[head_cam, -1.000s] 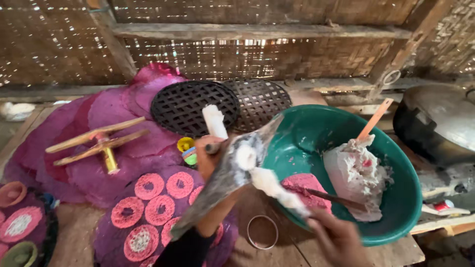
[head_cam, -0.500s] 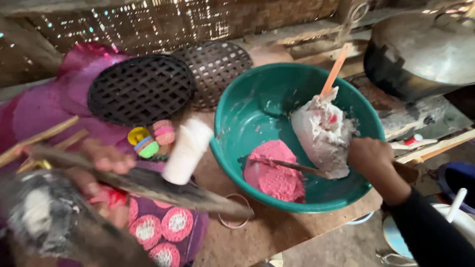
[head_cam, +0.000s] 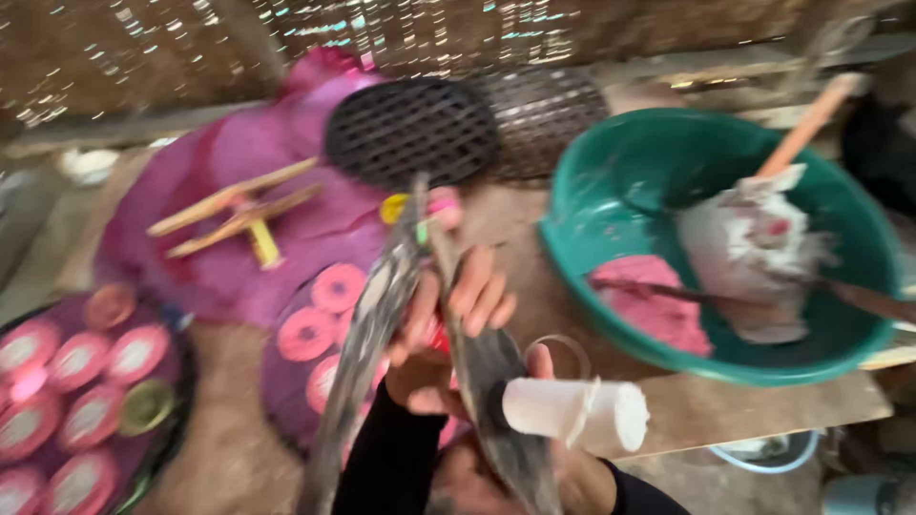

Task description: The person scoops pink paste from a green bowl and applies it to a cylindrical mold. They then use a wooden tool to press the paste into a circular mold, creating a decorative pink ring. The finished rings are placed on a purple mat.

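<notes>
The view is blurred. My left hand (head_cam: 456, 319) reaches up from a black sleeve and grips two long grey sheets (head_cam: 367, 324) that spread apart like a folded leaf. My right hand (head_cam: 534, 467) sits at the bottom edge under the lower sheet, its thumb by the base of a white cylinder (head_cam: 577, 412) that sticks out sideways from that sheet. To the right stands a teal basin (head_cam: 592, 205) holding a pink lump of dough (head_cam: 658, 310) and a white lump (head_cam: 754, 248).
A dark stick (head_cam: 668, 291) and a wooden spatula (head_cam: 811, 119) rest in the basin. Black round woven mats (head_cam: 410, 129) lie behind. Pink discs (head_cam: 339, 286) sit on purple cloth, and a tray of discs (head_cam: 72, 381) is at the left. Nearby are a wooden tool (head_cam: 239, 205) and a metal ring (head_cam: 565, 348).
My right hand has left the basin and come to the grey sheet by the white cylinder. The sheets have swung up in front of me, and the view has shifted left.
</notes>
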